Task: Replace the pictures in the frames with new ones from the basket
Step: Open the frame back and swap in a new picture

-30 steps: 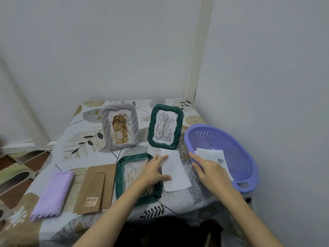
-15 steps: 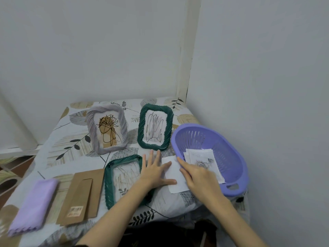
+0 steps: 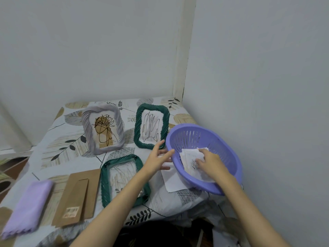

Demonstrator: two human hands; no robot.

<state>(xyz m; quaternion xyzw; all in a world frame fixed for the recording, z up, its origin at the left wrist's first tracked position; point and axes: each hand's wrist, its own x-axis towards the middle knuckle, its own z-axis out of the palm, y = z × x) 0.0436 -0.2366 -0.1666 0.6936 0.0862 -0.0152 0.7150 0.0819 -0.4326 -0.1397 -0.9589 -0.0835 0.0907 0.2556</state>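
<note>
The purple basket (image 3: 204,139) sits at four o'clock on the table (image 3: 58,143), tilted, holding loose pictures (image 3: 191,155). At six o'clock, a forearm partly hides the flat green frame (image 3: 122,177). Right hand (image 3: 211,164) rests on the pictures; its grip is unclear. Left hand (image 3: 157,160) hovers, fingers spread, holding nothing, by the rim.

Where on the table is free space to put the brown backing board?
Bare cloth lies left of the grey frame, behind the purple cloth and brown board. Crowded between the flat green frame and basket: paper, both hands.
</note>
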